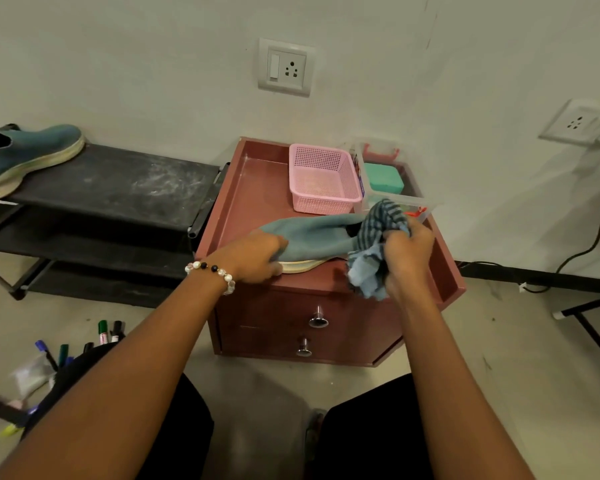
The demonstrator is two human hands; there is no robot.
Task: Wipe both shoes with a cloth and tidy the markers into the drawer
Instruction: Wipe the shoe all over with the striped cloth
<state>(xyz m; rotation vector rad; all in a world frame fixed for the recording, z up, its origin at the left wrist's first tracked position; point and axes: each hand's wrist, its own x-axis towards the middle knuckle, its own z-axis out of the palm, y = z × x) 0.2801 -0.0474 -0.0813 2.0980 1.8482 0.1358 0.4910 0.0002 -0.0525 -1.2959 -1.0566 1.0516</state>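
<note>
Shoe (312,237) lying on cabinet (257,188), my left hand (257,258) gripping toe, right hand (407,251) clutching cloth (371,265); basket (323,178) behind; no readable writing.

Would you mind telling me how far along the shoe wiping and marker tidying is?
Nothing looks finished yet. In hand: the left hand steadies one shoe on the drawer unit while the right hand grips the cloth. Left: the other shoe on the rack, and the markers on the floor; both drawers are closed.

Blue striped cloth (378,244), teal shoe (312,237)
</note>
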